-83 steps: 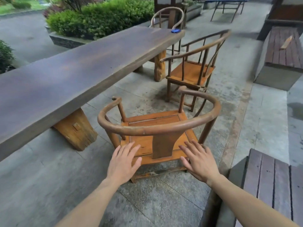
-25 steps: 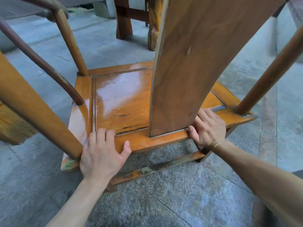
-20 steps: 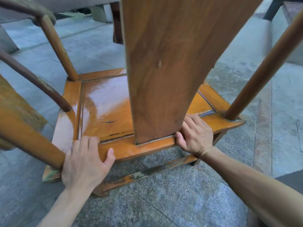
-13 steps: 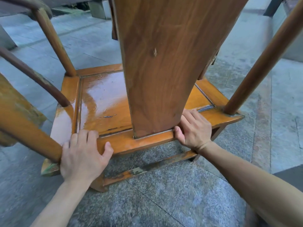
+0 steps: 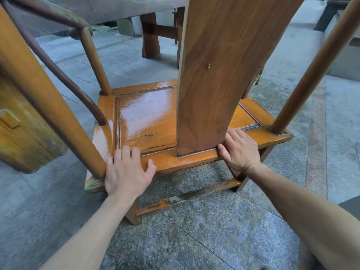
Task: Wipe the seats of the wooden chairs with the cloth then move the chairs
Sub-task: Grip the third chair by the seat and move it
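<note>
A wooden chair fills the head view, seen close from behind. Its glossy orange seat (image 5: 148, 115) looks wet. A broad back splat (image 5: 220, 75) rises through the middle. My left hand (image 5: 126, 172) grips the seat's rear edge beside the left back post (image 5: 48, 98), fingers over the top and thumb along the edge. My right hand (image 5: 238, 151) grips the same edge just right of the splat's base. No cloth is in view.
A thick wooden table leg (image 5: 21, 123) stands close on the left. The long table's top (image 5: 109, 8) and another leg (image 5: 150, 36) lie beyond the chair. The floor is grey stone paving (image 5: 194, 230). A grey bench base (image 5: 344, 55) sits at the right.
I have gone from standing behind the chair with open hands to crouching and gripping the seat's rear edge. Over the last second the chair has shifted slightly towards the table.
</note>
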